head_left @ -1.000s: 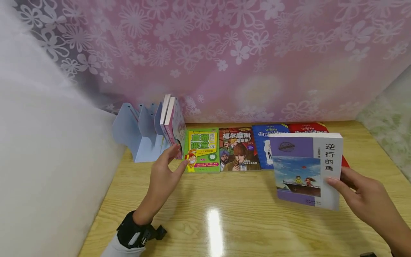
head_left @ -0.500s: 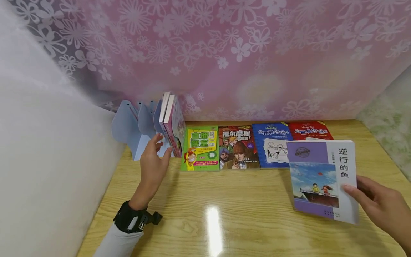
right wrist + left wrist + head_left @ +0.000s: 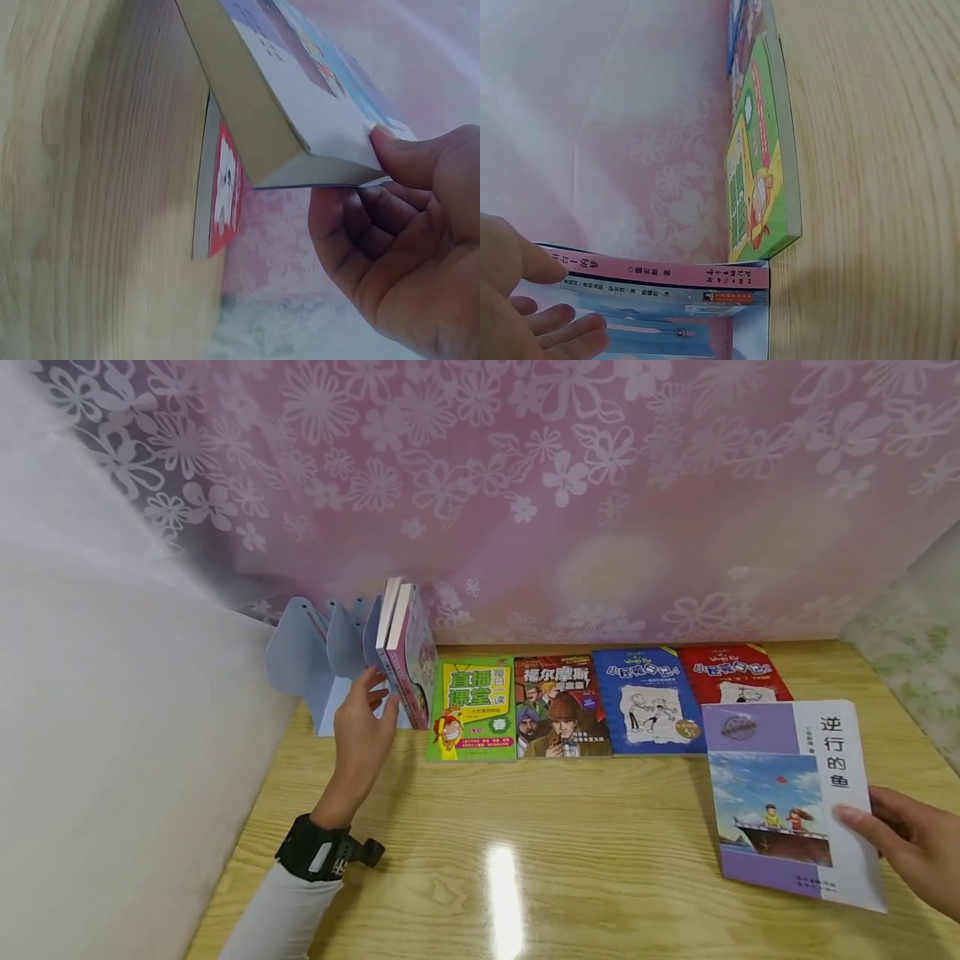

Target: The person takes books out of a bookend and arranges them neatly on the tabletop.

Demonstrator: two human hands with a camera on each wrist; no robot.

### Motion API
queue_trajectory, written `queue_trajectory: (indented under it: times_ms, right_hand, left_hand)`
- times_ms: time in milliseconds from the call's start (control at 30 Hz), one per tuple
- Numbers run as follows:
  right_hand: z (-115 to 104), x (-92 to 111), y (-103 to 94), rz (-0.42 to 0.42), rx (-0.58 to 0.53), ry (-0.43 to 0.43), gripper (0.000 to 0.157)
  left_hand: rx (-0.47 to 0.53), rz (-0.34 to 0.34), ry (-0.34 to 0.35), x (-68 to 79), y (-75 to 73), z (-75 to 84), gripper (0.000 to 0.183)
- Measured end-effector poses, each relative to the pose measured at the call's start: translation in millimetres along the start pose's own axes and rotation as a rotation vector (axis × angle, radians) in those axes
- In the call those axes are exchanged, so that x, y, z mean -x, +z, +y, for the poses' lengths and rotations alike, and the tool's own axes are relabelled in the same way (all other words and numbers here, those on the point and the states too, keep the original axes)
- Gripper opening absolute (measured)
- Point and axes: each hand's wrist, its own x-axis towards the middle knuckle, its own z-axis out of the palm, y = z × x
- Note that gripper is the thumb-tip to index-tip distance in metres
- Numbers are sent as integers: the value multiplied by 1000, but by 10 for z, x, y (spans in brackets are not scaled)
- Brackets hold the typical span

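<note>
My right hand (image 3: 917,843) holds a purple and white paperback book (image 3: 772,810) by its right edge, thumb on the cover and fingers behind. In the right wrist view the book (image 3: 300,97) is tilted above the table, its page edges showing. At the left, two upright books (image 3: 405,647) stand in a light blue bookend rack (image 3: 300,647). My left hand (image 3: 363,739) is at their spines, fingers loosely bent and parted from the thumb. The left wrist view shows the thumb tip right at the pink spine (image 3: 675,271), with the other fingers (image 3: 574,330) beside the rack.
A row of books lies flat along the back of the table (image 3: 450,893): a green book (image 3: 472,710), a detective book (image 3: 562,710), a blue book (image 3: 648,702) and a red book (image 3: 738,672). A pink flowered cloth (image 3: 525,510) hangs behind, with a white wall (image 3: 112,735) at left.
My right hand has carried the purple and white book rightward and toward me, uncovering more of the blue and red books. My left hand has shifted left from near the green book to the upright spines.
</note>
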Motion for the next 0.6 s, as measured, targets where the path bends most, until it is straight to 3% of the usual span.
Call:
queue_trajectory:
  times_ms: [133,467,600]
  right_hand:
    - [89,-16,-18,-34,9,32,44]
    - [434,-130,-72,-94,166,120,53]
    - [575,-139,-76,-145,139,146,55]
  left_hand:
    - [12,6,-4,-30,29,0,50]
    - [3,10,-24,-52,80,-13,50]
    - [25,15,-22,-56,76,-11,47]
